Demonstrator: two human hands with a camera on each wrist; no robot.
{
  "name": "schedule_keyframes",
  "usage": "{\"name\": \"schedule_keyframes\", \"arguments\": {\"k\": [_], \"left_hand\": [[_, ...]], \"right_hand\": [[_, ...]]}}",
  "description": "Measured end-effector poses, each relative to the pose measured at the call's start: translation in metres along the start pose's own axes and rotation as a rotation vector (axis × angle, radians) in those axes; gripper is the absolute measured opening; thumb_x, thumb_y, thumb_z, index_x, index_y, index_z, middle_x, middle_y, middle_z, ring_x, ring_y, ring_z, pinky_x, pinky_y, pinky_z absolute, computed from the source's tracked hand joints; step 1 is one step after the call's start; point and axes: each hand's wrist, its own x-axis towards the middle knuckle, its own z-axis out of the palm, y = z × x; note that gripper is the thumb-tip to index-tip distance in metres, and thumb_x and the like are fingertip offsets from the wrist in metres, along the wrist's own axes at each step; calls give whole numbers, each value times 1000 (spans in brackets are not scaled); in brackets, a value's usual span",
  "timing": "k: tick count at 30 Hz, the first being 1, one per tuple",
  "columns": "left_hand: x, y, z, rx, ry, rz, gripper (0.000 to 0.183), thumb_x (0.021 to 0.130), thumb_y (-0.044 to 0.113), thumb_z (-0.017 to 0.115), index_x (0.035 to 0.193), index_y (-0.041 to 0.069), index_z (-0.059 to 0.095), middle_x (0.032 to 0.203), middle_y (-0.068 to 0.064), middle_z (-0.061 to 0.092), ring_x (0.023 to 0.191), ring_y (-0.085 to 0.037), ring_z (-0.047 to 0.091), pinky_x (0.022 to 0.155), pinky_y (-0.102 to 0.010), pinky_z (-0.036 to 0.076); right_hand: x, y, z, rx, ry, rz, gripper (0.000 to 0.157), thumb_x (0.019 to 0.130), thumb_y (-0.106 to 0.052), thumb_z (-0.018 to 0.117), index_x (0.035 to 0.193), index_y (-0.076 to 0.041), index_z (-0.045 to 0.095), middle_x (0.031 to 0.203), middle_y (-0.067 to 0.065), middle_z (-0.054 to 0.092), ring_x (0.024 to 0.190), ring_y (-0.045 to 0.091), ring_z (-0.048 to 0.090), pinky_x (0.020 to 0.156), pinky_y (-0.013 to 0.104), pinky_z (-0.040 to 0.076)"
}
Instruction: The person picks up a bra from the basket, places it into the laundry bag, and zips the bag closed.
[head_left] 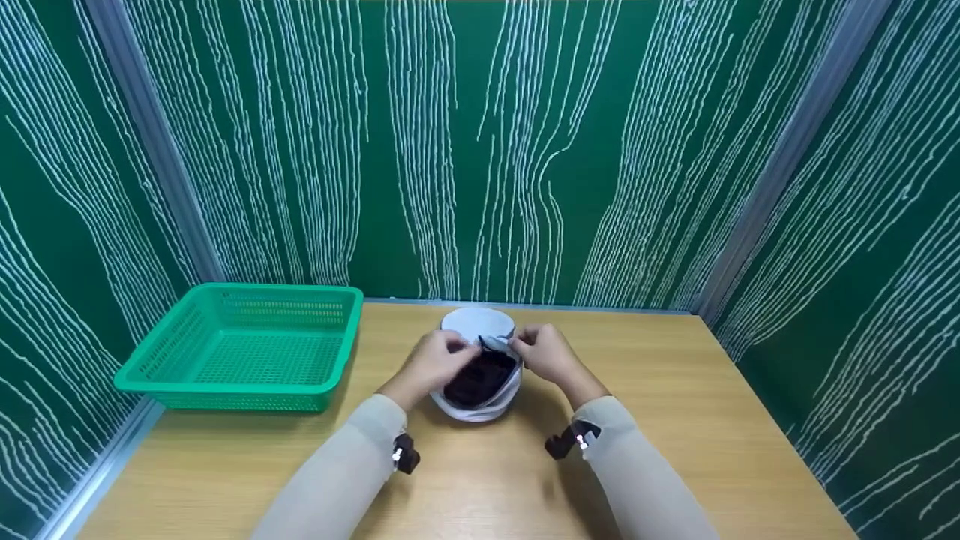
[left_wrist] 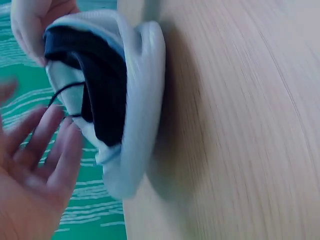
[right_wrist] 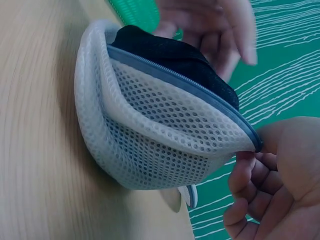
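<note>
A white mesh laundry bag (head_left: pixel 469 411) with a grey zipper (right_wrist: pixel 175 75) stands unzipped on the wooden table. Folded black cloth (head_left: pixel 480 379) fills its mouth, showing clearly in the left wrist view (left_wrist: pixel 107 85) too. My right hand (head_left: pixel 551 352) pinches the bag's rim at one end of the zipper, thumb and forefinger together (right_wrist: pixel 280 185). Over the opposite side is my left hand (head_left: pixel 435 360), its thumb apart from loosely bent fingers (left_wrist: pixel 45 165). A thin black cord (left_wrist: pixel 65 92) runs from the cloth to those fingertips. The bag's pale round back part (head_left: pixel 478 322) rises behind.
A green plastic basket (head_left: pixel 232 388) with perforated sides sits left of the bag on the table (head_left: pixel 675 450). Green panels (head_left: pixel 510 150) with white wavy lines enclose the table at the back and both sides. Dark cameras (head_left: pixel 409 454) are strapped to both wrists.
</note>
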Motion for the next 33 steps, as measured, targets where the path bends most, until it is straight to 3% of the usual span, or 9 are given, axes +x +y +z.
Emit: {"name": "schedule_keyframes", "arguments": {"k": [3, 6, 10, 17, 21, 24, 28, 30, 33], "left_hand": [[-1, -8, -7, 111, 87, -74, 24, 104, 18, 70, 80, 13, 72, 80, 2, 67, 79, -17, 60, 73, -35, 53], [-3, -16, -9, 199, 67, -176, 40, 102, 19, 69, 66, 19, 53, 68, 6, 47, 67, -16, 47, 61, -32, 38], [-5, -24, -7, 226, 7, -256, 43, 101, 21, 74, 67, 21, 48, 66, 6, 45, 63, -15, 47, 57, -30, 36], [-12, -25, -2, 201, -19, -272, 30, 100, 17, 78, 78, 15, 58, 75, 1, 58, 67, -16, 57, 59, -28, 44], [-14, -27, 0, 164, -67, -295, 27, 106, 13, 71, 82, 14, 59, 78, 0, 59, 66, -16, 58, 57, -26, 45], [-15, -30, 0, 140, -76, -282, 26, 109, 11, 64, 84, 14, 60, 79, -1, 59, 67, -16, 57, 58, -27, 45], [-15, -31, -1, 170, -52, -206, 26, 111, 13, 62, 84, 13, 62, 81, -1, 59, 74, -18, 57, 66, -29, 45], [-16, -30, -1, 169, -53, -191, 28, 111, 15, 60, 83, 14, 62, 80, 0, 58, 75, -18, 57, 68, -29, 45], [-16, -29, -2, 125, -76, -203, 31, 113, 17, 58, 82, 15, 59, 77, 1, 56, 72, -17, 56, 65, -28, 44]], "right_hand": [[0, 2, -1, -11, 3, -3, 20, 109, -12, 70, 96, -1, 80, 77, -3, 66, 67, 11, 58, 63, 24, 48], [1, 4, -1, -13, 0, 8, 19, 109, -12, 70, 96, -3, 79, 78, -2, 66, 68, 11, 59, 62, 24, 48], [2, 4, 0, -23, -9, 20, 19, 110, -13, 70, 96, -4, 80, 81, 0, 68, 69, 12, 61, 63, 25, 50], [-2, -7, 5, -116, 50, -26, 13, 106, -20, 77, 100, -9, 80, 94, 5, 76, 86, 21, 67, 77, 36, 58], [-11, -26, 10, -209, 104, -165, 17, 103, -23, 82, 110, -8, 81, 108, 9, 79, 101, 29, 73, 91, 48, 64], [-16, -44, 19, -326, 93, -381, 16, 100, -18, 84, 109, -4, 83, 110, 11, 78, 107, 31, 73, 98, 49, 65], [-18, -59, 36, -491, 5, -644, 4, 94, -9, 84, 96, -5, 83, 97, 9, 78, 97, 29, 72, 89, 45, 65], [-19, -61, 46, -564, -53, -668, 5, 94, -6, 83, 89, -7, 82, 89, 6, 78, 87, 25, 72, 81, 44, 64], [-20, -59, 57, -651, -159, -578, 21, 99, -6, 79, 79, -10, 77, 78, 3, 74, 73, 20, 67, 70, 41, 61]]}}
